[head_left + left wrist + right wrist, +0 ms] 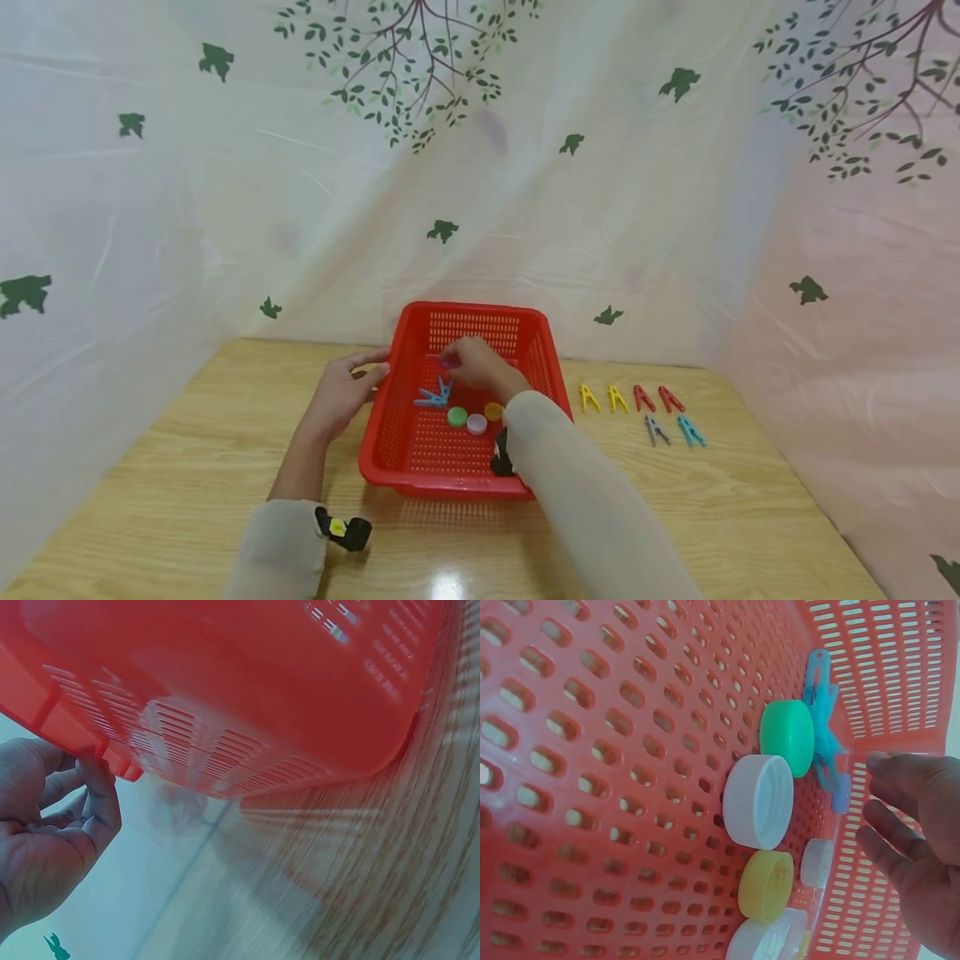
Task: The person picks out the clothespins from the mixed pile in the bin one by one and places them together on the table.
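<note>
A red perforated plastic basket (465,482) stands on the table. At its left rim, my left hand (347,390) pinches the edge between thumb and fingers; the left wrist view shows this hand (64,817) at the rim from below. Inside the basket, my right hand (480,367) reaches toward the far left part. In the right wrist view its fingers (889,825) are spread loosely, close to a purple bottle cap (841,793). Nearby lie blue clothespins (433,398), a green cap (457,417), a pale cap (476,424) and a yellow cap (493,412).
Right of the basket, two yellow clothespins (588,397), two red clothespins (643,398), a grey clothespin (657,431) and a blue clothespin (691,432) lie in two rows on the wooden table (187,467). A leaf-patterned sheet (337,208) hangs behind and at both sides.
</note>
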